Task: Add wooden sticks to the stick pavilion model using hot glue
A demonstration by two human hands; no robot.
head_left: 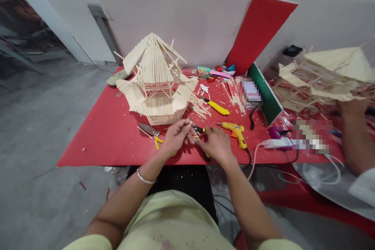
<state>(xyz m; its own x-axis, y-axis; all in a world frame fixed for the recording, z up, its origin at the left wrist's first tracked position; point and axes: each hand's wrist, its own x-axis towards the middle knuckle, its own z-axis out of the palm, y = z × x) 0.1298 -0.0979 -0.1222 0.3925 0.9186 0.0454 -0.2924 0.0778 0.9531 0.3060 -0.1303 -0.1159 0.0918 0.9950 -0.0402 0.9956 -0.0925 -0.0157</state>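
My left hand (175,136) is closed in a pinch on a short wooden stick (190,124) near the table's front edge. Close beside it, my right hand (217,144) has its fingers bent together toward the left fingertips; whatever they grip is hidden. Black-and-yellow pliers (199,129) show partly between and under both hands. To the left lies a cutting tool (149,129) with a broad grey blade and yellow handles. Just behind my hands stands a two-tiered pavilion model (155,66) built of thin wooden sticks.
A yellow glue gun (236,131) and a yellow utility knife (218,107) lie to the right on the red table (96,136). Loose sticks (200,105) lie beside the model. A green divider (265,95) stands before another person's arm (353,133) and a second stick model (319,74).
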